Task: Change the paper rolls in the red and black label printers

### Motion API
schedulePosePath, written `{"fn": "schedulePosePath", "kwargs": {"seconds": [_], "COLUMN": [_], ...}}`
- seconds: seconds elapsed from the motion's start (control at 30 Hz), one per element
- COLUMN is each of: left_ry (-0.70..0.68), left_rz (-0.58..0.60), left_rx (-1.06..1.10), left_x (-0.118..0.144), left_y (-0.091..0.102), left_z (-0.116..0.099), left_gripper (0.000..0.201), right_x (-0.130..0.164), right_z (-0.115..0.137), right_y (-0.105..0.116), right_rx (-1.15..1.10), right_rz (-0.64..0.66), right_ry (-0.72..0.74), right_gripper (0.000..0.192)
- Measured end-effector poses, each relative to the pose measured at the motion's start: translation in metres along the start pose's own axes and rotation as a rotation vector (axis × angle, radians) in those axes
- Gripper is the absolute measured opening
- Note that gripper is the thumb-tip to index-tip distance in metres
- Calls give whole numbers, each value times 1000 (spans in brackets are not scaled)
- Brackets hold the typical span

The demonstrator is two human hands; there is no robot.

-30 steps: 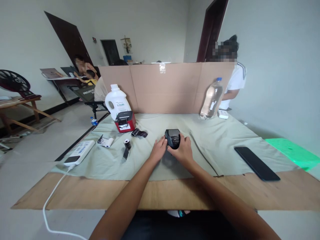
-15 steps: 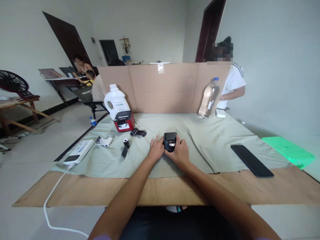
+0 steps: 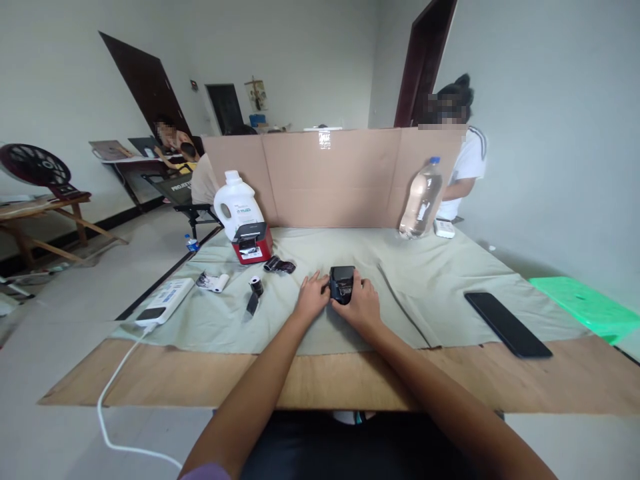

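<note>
Small black handheld printer (image 3: pixel 343 283) sits on the pale green cloth (image 3: pixel 430 280) near the middle of the table, gripped from both sides. The right hand (image 3: pixel 364 307) wraps its fingers round the printer's right side and near edge, closed on it. The left hand (image 3: pixel 312 297) lies against the printer's left side, fingers loosely curled and touching the casing; whether it actually grips cannot be told.

Just left of the hands, a small black paper roll (image 3: pixel 256 285) stands on the cloth with a dark strip trailing toward the near edge, and a black crumpled strip (image 3: pixel 279 266) lies a little farther back. Beyond these rest a white paper roll (image 3: pixel 216 283) and a white power bank (image 3: pixel 163 301), its white cable (image 3: pixel 117 373) hanging off the wooden tabletop (image 3: pixel 350 383). At the back left stand a red and black label printer (image 3: pixel 251 243) and, touching it from behind, a white plastic jug (image 3: pixel 237 208).

Well to the right lies a black smartphone (image 3: pixel 507 324). A clear plastic water bottle (image 3: pixel 423 199) leans against the brown cardboard screen (image 3: pixel 330 177), behind which a person in a white shirt (image 3: pixel 469 167) stands.
</note>
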State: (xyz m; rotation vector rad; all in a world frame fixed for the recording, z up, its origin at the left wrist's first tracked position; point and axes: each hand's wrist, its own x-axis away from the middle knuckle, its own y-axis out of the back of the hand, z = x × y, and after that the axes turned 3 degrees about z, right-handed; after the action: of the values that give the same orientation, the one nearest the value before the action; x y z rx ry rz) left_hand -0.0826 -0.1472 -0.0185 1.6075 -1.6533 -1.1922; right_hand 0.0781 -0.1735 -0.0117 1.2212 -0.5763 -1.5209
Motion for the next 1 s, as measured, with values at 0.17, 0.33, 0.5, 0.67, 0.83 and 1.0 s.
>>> {"fn": "schedulePosePath", "kwargs": {"seconds": [0.17, 0.33, 0.5, 0.67, 0.83, 1.0], "left_ry": [-30, -33, -23, -21, -23, -28], "left_rz": [1, -5, -6, -25, -64, -105], "left_rx": [28, 35, 40, 52, 70, 73], "left_x": [-1, -2, -2, -2, -3, -3], "left_y": [-1, -1, -1, 0, -1, 0], "left_z": [3, 3, 4, 5, 8, 7], "left_gripper": [48, 46, 45, 42, 39, 35], "right_x": [-2, 0, -5, -23, -35, -37], "right_z": [1, 2, 0, -24, -47, -52], "right_y": [5, 6, 13, 10, -4, -12], "right_rx": [-31, -27, -87, -390, -567, -589], "right_rz": [-15, -6, 42, 80, 114, 77], "right_ry": [-4, -10, -42, -129, -134, -104], "right_gripper": [94, 96, 92, 70, 56, 51]}}
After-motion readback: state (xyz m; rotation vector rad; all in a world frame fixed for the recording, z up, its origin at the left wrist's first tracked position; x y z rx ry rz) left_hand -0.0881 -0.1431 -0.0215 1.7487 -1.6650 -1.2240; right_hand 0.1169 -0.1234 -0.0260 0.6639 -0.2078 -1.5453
